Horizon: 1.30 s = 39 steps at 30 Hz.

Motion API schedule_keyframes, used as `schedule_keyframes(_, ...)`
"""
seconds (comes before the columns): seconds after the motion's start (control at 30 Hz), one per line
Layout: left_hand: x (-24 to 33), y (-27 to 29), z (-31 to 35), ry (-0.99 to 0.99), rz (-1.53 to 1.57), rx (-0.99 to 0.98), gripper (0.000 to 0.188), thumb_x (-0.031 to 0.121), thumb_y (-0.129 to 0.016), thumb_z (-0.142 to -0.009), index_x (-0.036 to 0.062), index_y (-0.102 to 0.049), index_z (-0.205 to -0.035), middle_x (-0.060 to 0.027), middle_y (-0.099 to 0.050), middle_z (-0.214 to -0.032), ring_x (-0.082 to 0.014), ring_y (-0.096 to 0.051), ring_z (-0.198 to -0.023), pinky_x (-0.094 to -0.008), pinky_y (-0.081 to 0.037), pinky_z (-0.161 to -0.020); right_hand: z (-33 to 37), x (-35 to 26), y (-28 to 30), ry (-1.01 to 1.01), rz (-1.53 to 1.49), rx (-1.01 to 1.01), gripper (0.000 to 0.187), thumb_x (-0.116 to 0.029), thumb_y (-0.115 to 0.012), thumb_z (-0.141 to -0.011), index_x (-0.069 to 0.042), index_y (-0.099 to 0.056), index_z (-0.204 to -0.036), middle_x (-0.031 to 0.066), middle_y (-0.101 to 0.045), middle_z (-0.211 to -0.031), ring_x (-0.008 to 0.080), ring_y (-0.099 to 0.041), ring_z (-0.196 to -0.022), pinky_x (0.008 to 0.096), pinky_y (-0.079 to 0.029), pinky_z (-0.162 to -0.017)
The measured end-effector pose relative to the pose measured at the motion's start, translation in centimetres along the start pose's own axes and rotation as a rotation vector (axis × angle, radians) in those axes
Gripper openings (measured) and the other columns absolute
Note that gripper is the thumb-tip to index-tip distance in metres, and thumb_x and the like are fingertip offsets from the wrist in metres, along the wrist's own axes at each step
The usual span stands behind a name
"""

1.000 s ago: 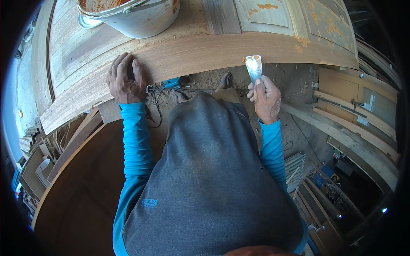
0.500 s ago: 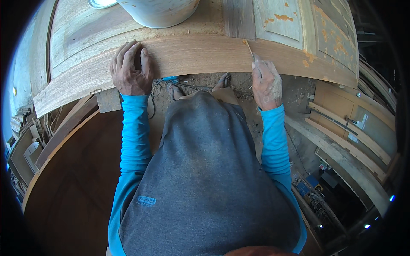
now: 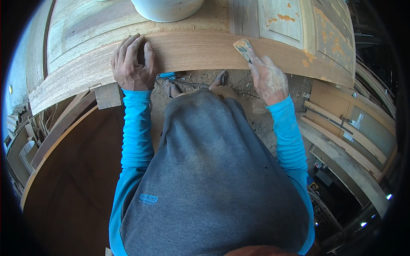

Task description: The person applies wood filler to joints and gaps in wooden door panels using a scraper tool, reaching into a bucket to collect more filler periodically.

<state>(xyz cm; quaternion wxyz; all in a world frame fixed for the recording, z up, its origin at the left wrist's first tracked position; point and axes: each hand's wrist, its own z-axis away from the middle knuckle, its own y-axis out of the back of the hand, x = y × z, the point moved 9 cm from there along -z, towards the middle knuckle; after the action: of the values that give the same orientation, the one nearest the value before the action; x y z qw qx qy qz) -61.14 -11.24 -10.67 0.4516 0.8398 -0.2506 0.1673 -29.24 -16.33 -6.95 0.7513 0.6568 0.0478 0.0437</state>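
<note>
My right hand [image 3: 270, 80] is closed around a putty knife [image 3: 243, 47]. Its flat blade, smeared with orange-brown filler, shows broadside over the front rail of a wooden panelled door [image 3: 192, 49] lying flat. The handle is mostly hidden in the fingers. My left hand [image 3: 134, 68] rests on the same rail farther left, fingers stretched forward and thumb apart, holding nothing. Orange filler patches [image 3: 286, 17] dot the panels at the right. A white bucket [image 3: 168, 9] stands on the door beyond my hands, cut off by the upper edge.
Below the door's front edge are my feet, cables and a blue object [image 3: 167, 75] on the dusty ground. A large dark brown board [image 3: 77, 162] is at the left, near stacked wood offcuts. Long timbers [image 3: 346, 136] and another panel lie at the right.
My right hand has turned the putty knife from edge-on to broadside, and its wrist has swung right. My left hand stays on the rail. The view has shifted slightly.
</note>
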Motion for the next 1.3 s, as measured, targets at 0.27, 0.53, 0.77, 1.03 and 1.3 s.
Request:
schedule_keyframes(0.27,-0.3,-0.1,0.2,-0.005,0.024,0.028,0.021,0.019,-0.076,-0.088,0.0114,-0.076,-0.107,-0.0058,-0.075,-0.116,-0.0285,-0.067,-0.116,-0.0437,-0.049,-0.103,0.2,0.9,0.2,-0.058,-0.001,0.048,0.040,-0.022,-0.060,-0.100,-0.014,-0.061,-0.139,0.0153,-0.064,-0.093,0.0374,-0.068,-0.082,0.0485,-0.056,-0.070)
schedule_keyframes(0.53,-0.9,0.0,0.1,0.010,0.044,0.048,0.024,0.021,-0.074,-0.093,0.0097,-0.074,-0.114,-0.0097,-0.075,-0.117,-0.0288,-0.068,-0.117,-0.0427,-0.049,-0.103,3.5,2.0,1.8,-0.220,-0.335,-0.133,0.038,-0.020,-0.063,-0.099,-0.006,-0.065,-0.135,0.0216,-0.068,-0.105,0.0407,-0.068,-0.097,0.0460,-0.054,-0.085)
schedule_keyframes(0.77,-2.7,1.6,-6.3,0.473,0.772,0.024,0.066,0.048,-0.045,-0.108,-0.0016,-0.044,-0.151,-0.0230,-0.063,-0.138,-0.0321,-0.056,-0.135,-0.0473,-0.040,-0.115,6.1,1.4,1.2,-0.322,-0.712,-0.008,0.042,-0.009,-0.067,-0.092,-0.002,-0.063,-0.134,0.0168,-0.066,-0.104,0.0270,-0.068,-0.092,0.0382,-0.054,-0.081)
schedule_keyframes(1.03,0.4,0.7,-21.8,0.144,0.756,0.049,0.035,0.017,-0.054,-0.098,-0.0006,-0.071,-0.124,-0.0155,-0.071,-0.125,-0.0247,-0.065,-0.115,-0.0350,-0.047,-0.101,7.4,4.1,5.1,-0.404,-0.941,0.105,0.038,-0.009,-0.058,-0.102,0.003,-0.059,-0.138,0.0090,-0.065,-0.099,0.0129,-0.063,-0.078,0.0288,-0.052,-0.067)
schedule_keyframes(1.3,10.3,5.0,-12.1,-0.153,0.799,0.210,0.050,0.003,-0.036,-0.100,-0.0041,-0.049,-0.148,-0.0201,-0.055,-0.148,-0.0285,-0.054,-0.136,-0.0407,-0.042,-0.117,6.2,1.1,13.8,-0.156,-0.865,0.499,0.039,-0.001,-0.059,-0.098,0.004,-0.059,-0.137,0.0120,-0.066,-0.107,0.0156,-0.064,-0.079,0.0295,-0.052,-0.065)
